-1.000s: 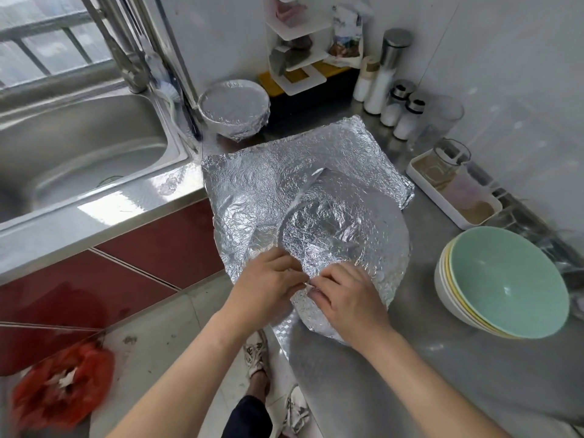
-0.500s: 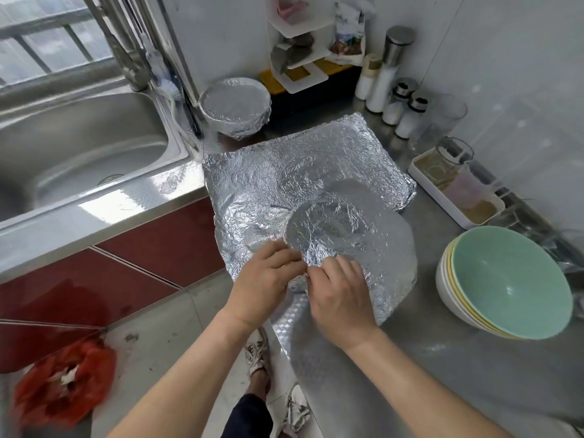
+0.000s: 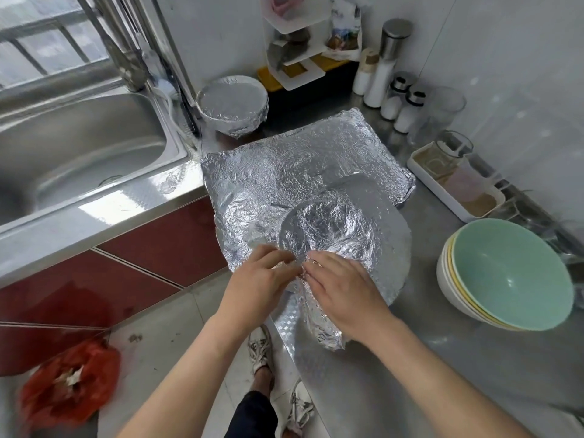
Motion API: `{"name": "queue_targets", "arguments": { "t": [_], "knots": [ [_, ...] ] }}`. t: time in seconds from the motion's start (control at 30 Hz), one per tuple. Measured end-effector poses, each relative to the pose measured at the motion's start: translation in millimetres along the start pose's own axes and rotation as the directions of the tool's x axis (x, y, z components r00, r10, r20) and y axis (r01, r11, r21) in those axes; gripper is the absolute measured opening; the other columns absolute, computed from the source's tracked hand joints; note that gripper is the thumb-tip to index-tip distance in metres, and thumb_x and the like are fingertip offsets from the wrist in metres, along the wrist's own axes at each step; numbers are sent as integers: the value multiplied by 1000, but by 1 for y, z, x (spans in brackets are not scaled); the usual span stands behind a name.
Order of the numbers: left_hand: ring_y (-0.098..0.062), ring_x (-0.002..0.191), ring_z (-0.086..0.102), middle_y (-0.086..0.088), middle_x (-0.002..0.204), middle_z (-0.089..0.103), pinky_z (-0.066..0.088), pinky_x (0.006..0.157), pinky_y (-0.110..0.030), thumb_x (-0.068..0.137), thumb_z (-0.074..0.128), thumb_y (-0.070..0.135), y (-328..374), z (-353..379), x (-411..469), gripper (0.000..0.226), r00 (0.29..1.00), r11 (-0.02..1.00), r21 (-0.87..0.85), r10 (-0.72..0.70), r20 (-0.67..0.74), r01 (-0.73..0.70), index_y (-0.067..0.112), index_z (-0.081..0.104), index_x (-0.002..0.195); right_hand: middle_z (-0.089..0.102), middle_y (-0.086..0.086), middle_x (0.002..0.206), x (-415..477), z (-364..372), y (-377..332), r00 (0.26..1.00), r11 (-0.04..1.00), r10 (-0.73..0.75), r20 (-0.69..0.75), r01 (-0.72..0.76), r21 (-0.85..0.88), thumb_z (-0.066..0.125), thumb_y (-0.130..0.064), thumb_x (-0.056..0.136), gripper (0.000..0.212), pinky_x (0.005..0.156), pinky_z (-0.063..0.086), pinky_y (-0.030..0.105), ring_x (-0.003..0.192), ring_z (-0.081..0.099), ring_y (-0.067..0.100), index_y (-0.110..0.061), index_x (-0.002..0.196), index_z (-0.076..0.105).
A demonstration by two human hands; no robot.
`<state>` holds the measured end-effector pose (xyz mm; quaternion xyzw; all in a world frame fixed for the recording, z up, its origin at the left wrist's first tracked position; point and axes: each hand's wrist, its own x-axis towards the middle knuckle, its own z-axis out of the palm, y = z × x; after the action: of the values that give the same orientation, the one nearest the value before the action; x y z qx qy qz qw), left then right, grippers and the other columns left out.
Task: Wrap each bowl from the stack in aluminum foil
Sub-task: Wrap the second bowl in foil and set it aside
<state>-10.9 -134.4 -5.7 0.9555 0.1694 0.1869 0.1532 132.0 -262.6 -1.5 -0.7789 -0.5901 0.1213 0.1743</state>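
Since the earlier frames the raised flap of foil (image 3: 284, 175) has been laid flat over the upturned bowl (image 3: 328, 229), whose round foot now shows through the crinkled sheet. The bowl sits at the near edge of the table (image 3: 442, 368). The right hand (image 3: 344, 292) presses the foil against the bowl's wall, fingers nearly straight. The left hand (image 3: 262, 279) meets it at one crease, its bent fingers blurred, so its grip cannot be told. The unwrapped bowls (image 3: 505, 273) are stacked to the right, and the wrapped bowl (image 3: 232, 109) stands behind.

A bowl is fully hidden under the crumpled silver aluminium foil sheet (image 3: 328, 229). Fingertips of the left hand (image 3: 259, 276) are blurred; its grip cannot be told. The red plastic bag (image 3: 68, 384) is blurred. The stainless steel sink (image 3: 79, 153) is cut off at the left edge. The white and yellow stacked bowls (image 3: 444, 276) are mostly covered by the mint-green ceramic bowl (image 3: 512, 273).
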Motion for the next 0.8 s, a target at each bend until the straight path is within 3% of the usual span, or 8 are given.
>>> {"name": "queue_targets", "arguments": {
  "t": [0.07,0.13,0.27,0.4,0.67,0.8],
  "knots": [
    [-25,100,55,5,104,70,57,70,-37,87,67,22,-1,-1,2,14,1000,1000,-1,-11,-1,11,23,76,99,60,0,134,-2,1,5,1000,999,-27,1,27,19,32,-39,98,45,100,45,46,126,54,21,-18,122,64],
    [-25,101,55,4,104,70,56,73,-36,82,74,16,1,-4,4,17,1000,999,-23,-27,10,27,21,77,98,66,0,122,-3,0,8,994,997,-66,-91,69,36,42,-38,96,38,94,49,42,117,59,23,-17,113,69],
    [-22,95,55,7,103,69,53,72,-31,85,62,32,9,-10,5,22,998,991,-131,-8,55,15,22,77,96,65,-4,92,-9,2,4,955,989,-149,-256,149,-20,55,-34,91,24,75,49,39,91,61,23,-17,93,72],
    [-20,90,55,9,96,69,52,71,-32,87,58,38,7,-6,7,25,997,991,-135,31,68,-22,24,78,92,61,-3,88,-11,6,0,949,981,-171,-264,140,-132,62,-25,89,10,72,38,31,81,54,20,-17,89,68],
    [-18,84,49,4,90,69,45,70,-28,92,56,20,7,6,5,20,992,991,-69,106,-68,-111,14,75,87,56,5,79,-8,17,-6,941,978,-157,-300,106,-181,67,-5,86,7,62,47,32,73,49,22,-9,83,63],
    [-19,89,50,1,92,70,45,76,-24,105,37,16,8,2,10,43,976,988,-74,121,-179,-136,10,75,87,52,5,76,-4,11,-14,922,982,-142,-361,86,-167,70,-3,84,10,62,42,31,70,46,21,-9,82,62]
  ]
}}
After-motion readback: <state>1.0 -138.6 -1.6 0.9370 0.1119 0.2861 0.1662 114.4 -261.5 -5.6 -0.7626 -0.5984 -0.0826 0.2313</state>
